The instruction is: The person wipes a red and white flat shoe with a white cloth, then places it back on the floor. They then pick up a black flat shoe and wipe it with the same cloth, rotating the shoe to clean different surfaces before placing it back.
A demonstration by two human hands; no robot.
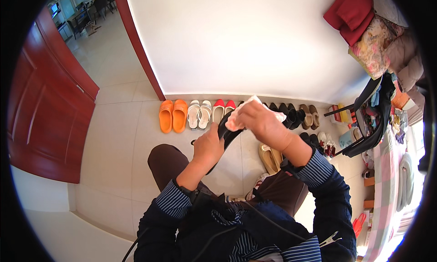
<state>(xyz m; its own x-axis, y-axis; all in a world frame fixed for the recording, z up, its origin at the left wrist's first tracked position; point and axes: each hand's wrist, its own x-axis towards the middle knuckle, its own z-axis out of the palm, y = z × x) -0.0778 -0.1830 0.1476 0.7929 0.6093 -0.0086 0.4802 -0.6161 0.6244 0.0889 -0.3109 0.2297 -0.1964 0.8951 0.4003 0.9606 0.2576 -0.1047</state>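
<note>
A black shoe is tilted in the air above my lap, its heel end low and its toe end high. My left hand grips it around the middle. In my right hand is a white and pink cloth, bunched under the fingers and laid against the shoe's upper end. My hand and the cloth hide that end of the shoe. Beyond, along the wall, stand orange clogs, white sandals and red-toed flats.
Black shoes and brown shoes continue the row rightward. Tan flats lie near my right knee. A black-framed chair heaped with clothes is at right, beside a bed. A red door stands at left.
</note>
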